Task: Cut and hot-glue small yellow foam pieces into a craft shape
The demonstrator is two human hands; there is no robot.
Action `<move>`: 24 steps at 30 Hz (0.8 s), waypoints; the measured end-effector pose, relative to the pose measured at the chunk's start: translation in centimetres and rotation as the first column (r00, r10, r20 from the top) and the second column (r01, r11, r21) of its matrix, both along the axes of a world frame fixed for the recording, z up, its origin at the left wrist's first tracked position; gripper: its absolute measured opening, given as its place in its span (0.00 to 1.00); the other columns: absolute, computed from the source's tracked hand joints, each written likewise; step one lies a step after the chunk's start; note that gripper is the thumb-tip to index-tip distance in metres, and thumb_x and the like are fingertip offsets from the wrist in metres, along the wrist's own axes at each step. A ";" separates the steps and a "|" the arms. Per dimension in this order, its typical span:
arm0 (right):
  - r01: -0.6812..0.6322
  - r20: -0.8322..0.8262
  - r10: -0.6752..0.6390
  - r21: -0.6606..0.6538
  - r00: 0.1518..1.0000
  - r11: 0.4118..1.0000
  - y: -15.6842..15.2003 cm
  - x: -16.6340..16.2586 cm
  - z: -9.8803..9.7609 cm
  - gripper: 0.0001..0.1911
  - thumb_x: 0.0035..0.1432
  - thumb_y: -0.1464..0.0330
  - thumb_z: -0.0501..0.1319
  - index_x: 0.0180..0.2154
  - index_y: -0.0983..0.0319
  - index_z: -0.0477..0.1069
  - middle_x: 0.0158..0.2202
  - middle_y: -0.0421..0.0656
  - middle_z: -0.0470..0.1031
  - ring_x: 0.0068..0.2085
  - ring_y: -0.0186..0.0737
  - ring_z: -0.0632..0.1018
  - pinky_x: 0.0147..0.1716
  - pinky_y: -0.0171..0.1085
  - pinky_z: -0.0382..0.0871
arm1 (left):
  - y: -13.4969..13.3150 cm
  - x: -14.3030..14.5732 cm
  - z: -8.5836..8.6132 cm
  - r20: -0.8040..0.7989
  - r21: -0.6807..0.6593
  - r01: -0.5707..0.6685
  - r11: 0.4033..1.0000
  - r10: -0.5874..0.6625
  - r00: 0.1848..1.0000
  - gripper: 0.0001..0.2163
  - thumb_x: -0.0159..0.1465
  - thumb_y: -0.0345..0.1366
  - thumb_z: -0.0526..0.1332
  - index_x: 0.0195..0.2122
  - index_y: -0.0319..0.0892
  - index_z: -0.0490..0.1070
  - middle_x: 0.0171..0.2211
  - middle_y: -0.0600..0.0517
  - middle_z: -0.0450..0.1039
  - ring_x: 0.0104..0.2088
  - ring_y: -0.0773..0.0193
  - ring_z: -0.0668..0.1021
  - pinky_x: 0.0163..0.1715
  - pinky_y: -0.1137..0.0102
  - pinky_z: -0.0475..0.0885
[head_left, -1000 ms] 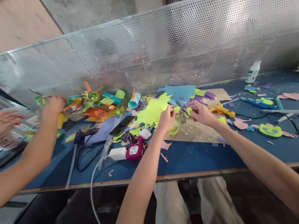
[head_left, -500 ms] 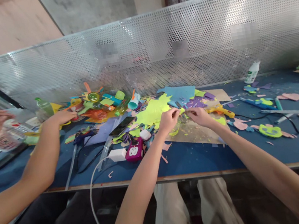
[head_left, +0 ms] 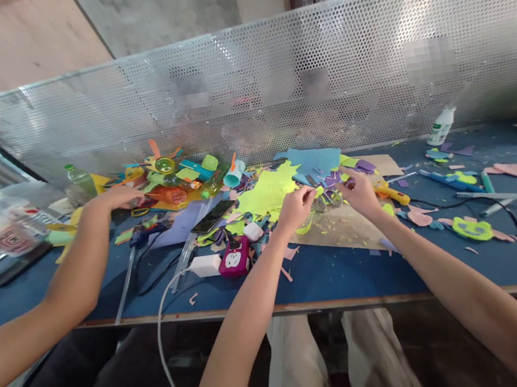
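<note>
My left hand point(head_left: 297, 209) is closed, its thumb and fingertips pinching a small yellow-green piece point(head_left: 319, 190). A short way to the right, my right hand point(head_left: 358, 192) hovers with its fingers curved and apart, and I see nothing clearly in them. Scissors point(head_left: 328, 200) lie between and below the hands, partly covered by scraps. Just left of my left hand spreads a jagged yellow-green sheet point(head_left: 263, 194). Behind the hands are a blue sheet point(head_left: 315, 163) and purple scraps point(head_left: 367, 165). Brown paper point(head_left: 344, 232) lies underneath, strewn with tiny cuttings.
To the left, a co-worker's hand point(head_left: 121, 196) reaches toward a pile of bottles and coloured pieces. A phone point(head_left: 213, 217), a magenta box point(head_left: 234, 257) and a white charger point(head_left: 205, 266) lie nearby. A yellow glue gun point(head_left: 392, 192) and a white bottle point(head_left: 442, 126) are right.
My right hand has moved away from the yellow-green piece, up and to the right, its fingers spreading. My left hand still pinches the piece. At far left, another hand has left the view.
</note>
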State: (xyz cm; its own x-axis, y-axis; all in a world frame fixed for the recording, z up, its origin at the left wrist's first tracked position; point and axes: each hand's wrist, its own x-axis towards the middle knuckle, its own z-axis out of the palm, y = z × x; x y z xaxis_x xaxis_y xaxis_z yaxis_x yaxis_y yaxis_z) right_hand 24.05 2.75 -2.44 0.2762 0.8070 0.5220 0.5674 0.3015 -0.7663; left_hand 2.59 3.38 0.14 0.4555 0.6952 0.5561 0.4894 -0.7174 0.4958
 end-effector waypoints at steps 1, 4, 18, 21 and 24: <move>-0.002 0.017 0.002 0.001 1.000 1.000 -0.1 0.1 0.2 0.24 0.55 0.61 0.60 0.52 0.62 0.76 0.30 0.43 0.80 0.25 0.38 0.72 0.29 0.38 0.67 | 0.0 0.0 0.0 -0.006 0.000 0.001 1.000 -0.001 1.000 0.17 0.72 0.46 0.51 0.40 0.42 0.75 0.26 0.51 0.76 0.23 0.67 0.73 0.27 0.73 0.65; -0.052 0.059 0.050 0.031 0.997 0.998 -0.6 -0.1 0.7 0.17 0.58 0.60 0.59 0.43 0.61 0.81 0.33 0.45 0.82 0.26 0.38 0.74 0.31 0.38 0.68 | 0.0 0.1 0.1 -0.018 -0.010 -0.003 1.000 0.003 1.000 0.17 0.72 0.46 0.50 0.41 0.42 0.75 0.29 0.50 0.77 0.24 0.66 0.74 0.28 0.72 0.66; -0.203 0.032 0.202 0.027 0.979 0.979 -0.8 -0.7 0.1 0.15 0.58 0.56 0.61 0.33 0.60 0.78 0.32 0.42 0.81 0.27 0.37 0.76 0.28 0.35 0.69 | 1.0 0.1 -0.9 0.129 -0.076 -0.081 0.994 0.090 0.988 0.15 0.72 0.43 0.50 0.49 0.43 0.74 0.41 0.47 0.80 0.38 0.61 0.80 0.41 0.69 0.73; -0.180 0.029 0.179 0.043 0.983 0.983 -0.7 -0.6 0.0 0.13 0.57 0.57 0.62 0.33 0.60 0.78 0.31 0.42 0.81 0.27 0.38 0.76 0.29 0.36 0.70 | 1.8 -0.3 -1.4 0.128 -0.120 -0.219 0.968 0.234 0.964 0.18 0.69 0.40 0.55 0.59 0.41 0.67 0.58 0.42 0.71 0.48 0.56 0.79 0.50 0.63 0.72; -0.189 0.089 0.184 0.060 0.979 0.980 -0.6 -0.7 -0.1 0.12 0.57 0.58 0.62 0.33 0.59 0.78 0.34 0.43 0.83 0.30 0.41 0.79 0.32 0.39 0.72 | 1.5 -0.3 -1.2 0.098 -0.128 -0.206 0.970 0.219 0.971 0.18 0.72 0.44 0.51 0.54 0.41 0.72 0.54 0.43 0.75 0.52 0.54 0.77 0.54 0.61 0.70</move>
